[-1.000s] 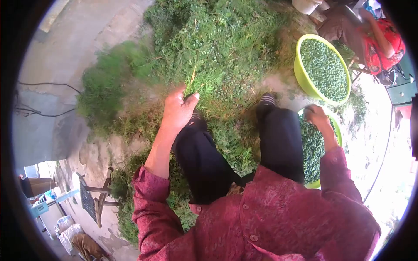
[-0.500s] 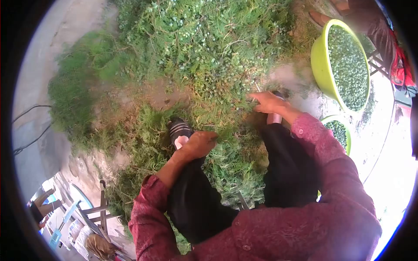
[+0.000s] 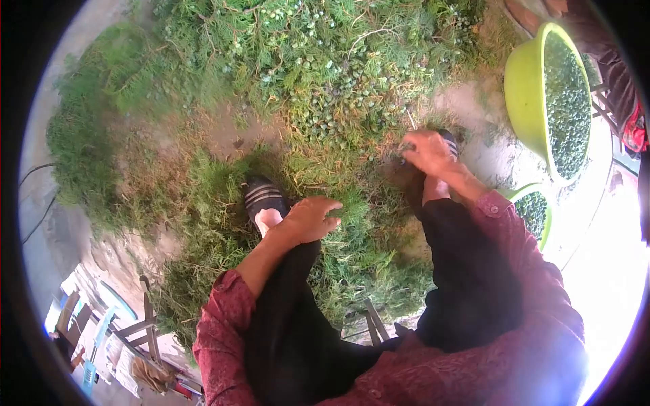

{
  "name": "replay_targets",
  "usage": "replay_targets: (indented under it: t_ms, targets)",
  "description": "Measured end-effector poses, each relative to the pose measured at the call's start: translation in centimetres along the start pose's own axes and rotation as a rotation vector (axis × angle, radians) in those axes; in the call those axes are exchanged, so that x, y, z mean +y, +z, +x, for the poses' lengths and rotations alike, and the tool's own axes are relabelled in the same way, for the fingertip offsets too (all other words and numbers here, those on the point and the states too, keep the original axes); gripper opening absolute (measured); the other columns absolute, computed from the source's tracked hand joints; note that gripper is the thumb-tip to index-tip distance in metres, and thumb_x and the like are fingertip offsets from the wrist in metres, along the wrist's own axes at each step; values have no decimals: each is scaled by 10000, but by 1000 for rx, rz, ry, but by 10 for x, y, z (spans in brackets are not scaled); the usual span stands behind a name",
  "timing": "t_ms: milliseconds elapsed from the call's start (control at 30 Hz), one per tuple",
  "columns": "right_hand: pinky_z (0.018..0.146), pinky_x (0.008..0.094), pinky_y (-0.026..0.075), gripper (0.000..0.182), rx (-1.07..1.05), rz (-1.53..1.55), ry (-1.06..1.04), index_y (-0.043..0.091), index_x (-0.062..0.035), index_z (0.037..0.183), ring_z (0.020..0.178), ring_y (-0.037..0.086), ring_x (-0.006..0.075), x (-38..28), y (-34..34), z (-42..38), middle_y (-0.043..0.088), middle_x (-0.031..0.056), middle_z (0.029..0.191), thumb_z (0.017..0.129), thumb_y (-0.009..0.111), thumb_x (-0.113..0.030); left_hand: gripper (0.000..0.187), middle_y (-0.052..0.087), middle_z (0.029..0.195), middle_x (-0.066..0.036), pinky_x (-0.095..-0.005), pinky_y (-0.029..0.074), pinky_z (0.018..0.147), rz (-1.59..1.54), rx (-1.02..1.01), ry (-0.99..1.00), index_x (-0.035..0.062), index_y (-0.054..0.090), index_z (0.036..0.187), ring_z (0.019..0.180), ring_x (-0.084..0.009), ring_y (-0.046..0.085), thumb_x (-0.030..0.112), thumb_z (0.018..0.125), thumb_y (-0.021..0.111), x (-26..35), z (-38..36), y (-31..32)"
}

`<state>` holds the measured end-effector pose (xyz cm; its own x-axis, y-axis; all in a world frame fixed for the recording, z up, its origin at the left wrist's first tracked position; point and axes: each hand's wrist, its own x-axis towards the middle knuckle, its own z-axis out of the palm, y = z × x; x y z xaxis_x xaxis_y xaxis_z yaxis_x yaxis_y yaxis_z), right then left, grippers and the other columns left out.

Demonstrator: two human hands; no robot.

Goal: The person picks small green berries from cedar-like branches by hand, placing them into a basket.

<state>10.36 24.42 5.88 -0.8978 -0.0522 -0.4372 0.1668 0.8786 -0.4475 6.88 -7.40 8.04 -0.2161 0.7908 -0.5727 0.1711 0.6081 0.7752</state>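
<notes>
My left hand (image 3: 310, 218) hangs just above my left knee and shoe, its thumb and fingers apart with nothing between them. Near my right shoe (image 3: 448, 143), my right hand (image 3: 428, 153) has its fingers curled downward over the edge of the greenery; what they hold, if anything, is too small to make out. Between and beyond the hands spreads a pile of green conifer branches (image 3: 298, 61), with small round green cones (image 3: 332, 132) loose at its near side. More cut sprigs (image 3: 359, 271) lie between my legs.
A large lime-green basin (image 3: 525, 95) full of small green cones stands at the right, a smaller one (image 3: 547, 230) nearer. Another person's legs (image 3: 609, 68) are beyond it. Wooden stool legs (image 3: 149, 321) and a cable (image 3: 40, 216) are at the left.
My left hand has opened its fingers. My right hand has moved slightly right, and its fingers now curl down. The view has shifted, so the basins appear farther right.
</notes>
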Motion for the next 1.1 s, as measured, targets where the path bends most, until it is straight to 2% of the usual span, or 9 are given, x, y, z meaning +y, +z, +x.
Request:
replay_targets:
  t_ms: [67, 167, 267, 467, 600, 733, 833, 933, 1100]
  targets:
    - [699, 419, 480, 145, 105, -100, -73, 616, -96, 802, 816, 590, 335, 13, 3, 1, 613, 137, 828, 687, 624, -184, 380, 533, 1082, -167, -390, 400, 884, -2, -3, -32, 52, 543, 1107, 1022, -324, 505, 262, 793, 581, 4, 3, -1]
    - [651, 400, 478, 137, -553, -148, -165, 591, -69, 727, 725, 597, 315, -5, -4, 0, 605, 124, 732, 650, 641, -171, 381, 537, 1064, -160, -392, 404, 874, 15, 55, 79, 42, 541, 1103, 1011, -322, 508, 256, 791, 589, 12, 6, 0]
    - [622, 393, 474, 148, -205, 324, -151, 579, -62, 725, 680, 595, 298, -9, 6, 2, 596, 117, 684, 664, 638, -183, 377, 539, 1052, -151, -394, 406, 869, 24, 89, 153, 40, 542, 1096, 1001, -318, 511, 247, 787, 597, 16, 13, 1]
    - [605, 420, 476, 144, 13, -8, -315, 558, -60, 777, 699, 594, 310, -40, 31, 29, 571, 141, 714, 708, 612, -173, 372, 554, 1021, -148, -403, 411, 857, 19, 74, 123, 41, 550, 1080, 991, -319, 513, 254, 781, 608, 13, 19, 9]
    - [622, 446, 470, 205, -242, -141, -169, 530, -63, 860, 782, 587, 321, -47, 42, 33, 567, 173, 748, 686, 605, -143, 369, 562, 1001, -155, -406, 416, 845, 13, 68, 125, 39, 552, 1073, 977, -326, 519, 256, 779, 609, 13, 19, 8]
    - [603, 402, 479, 189, -171, 50, -264, 539, -49, 848, 698, 594, 294, -31, 42, 18, 576, 172, 755, 676, 590, -109, 368, 567, 983, -163, -407, 422, 831, 0, 86, 143, 37, 552, 1070, 951, -330, 529, 258, 781, 606, 8, 18, 10]
    - [596, 349, 476, 205, -201, 477, -188, 548, -50, 874, 650, 583, 255, -28, 31, 15, 585, 157, 767, 683, 574, -119, 362, 568, 973, -167, -408, 425, 824, 1, 110, 137, 35, 555, 1064, 941, -331, 533, 259, 783, 603, 8, 16, 10]
    - [600, 314, 469, 230, -522, 789, 265, 551, -46, 913, 631, 567, 225, -33, 24, 21, 589, 131, 782, 693, 567, -111, 355, 566, 996, -161, -413, 426, 827, -9, 106, 103, 43, 559, 1053, 957, -329, 531, 268, 781, 598, 6, 15, 13]
    - [588, 374, 479, 179, 151, 115, -353, 512, -11, 844, 647, 594, 282, -48, 52, 42, 573, 148, 684, 704, 555, -113, 356, 573, 947, -163, -402, 435, 799, -14, 94, 128, 35, 556, 1053, 916, -328, 543, 255, 778, 607, 9, 16, 12]
